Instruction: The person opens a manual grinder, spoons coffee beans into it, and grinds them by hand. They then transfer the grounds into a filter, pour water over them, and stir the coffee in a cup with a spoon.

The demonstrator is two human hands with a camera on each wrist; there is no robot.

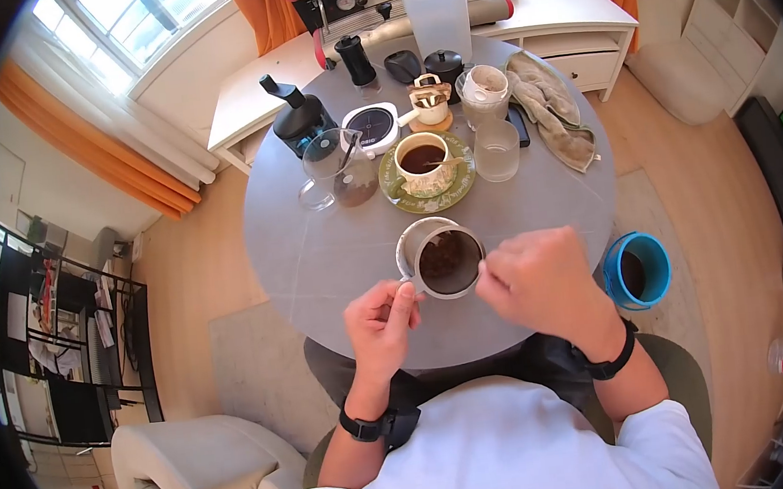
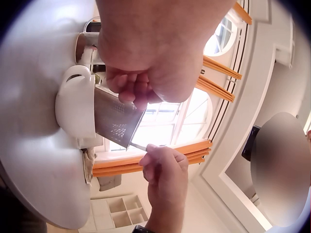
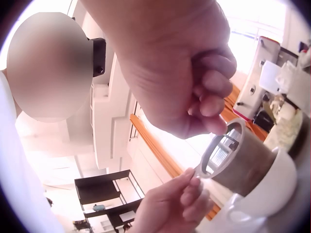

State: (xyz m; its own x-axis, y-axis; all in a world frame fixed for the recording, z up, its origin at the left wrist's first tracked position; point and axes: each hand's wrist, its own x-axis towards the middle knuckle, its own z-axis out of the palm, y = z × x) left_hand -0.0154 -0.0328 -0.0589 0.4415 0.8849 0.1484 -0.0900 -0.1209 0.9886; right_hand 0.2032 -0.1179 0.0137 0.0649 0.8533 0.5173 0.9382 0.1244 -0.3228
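A metal strainer (image 1: 451, 262) (image 2: 116, 119) (image 3: 245, 162) with dark contents sits tilted in the mouth of a white cup (image 1: 405, 243) (image 2: 75, 107) (image 3: 279, 187) on the grey table. My left hand (image 1: 379, 330) (image 2: 155, 58) (image 3: 167, 204) pinches the strainer's rim tab at the left between thumb and finger. At the opposite side my right hand (image 1: 546, 284) (image 2: 166, 177) (image 3: 180, 73), its fingers curled, pinches the other small tab. The strainer's lower part is hidden inside the cup.
Behind the cup stand a green saucer (image 1: 394, 197) with a coffee cup (image 1: 425, 177), a glass jug (image 1: 339, 169), a clear glass (image 1: 497, 151) and a scale (image 1: 371, 129). A cloth (image 1: 554, 120) lies at the right. A blue bucket (image 1: 614, 270) is beside the table (image 1: 302, 244).
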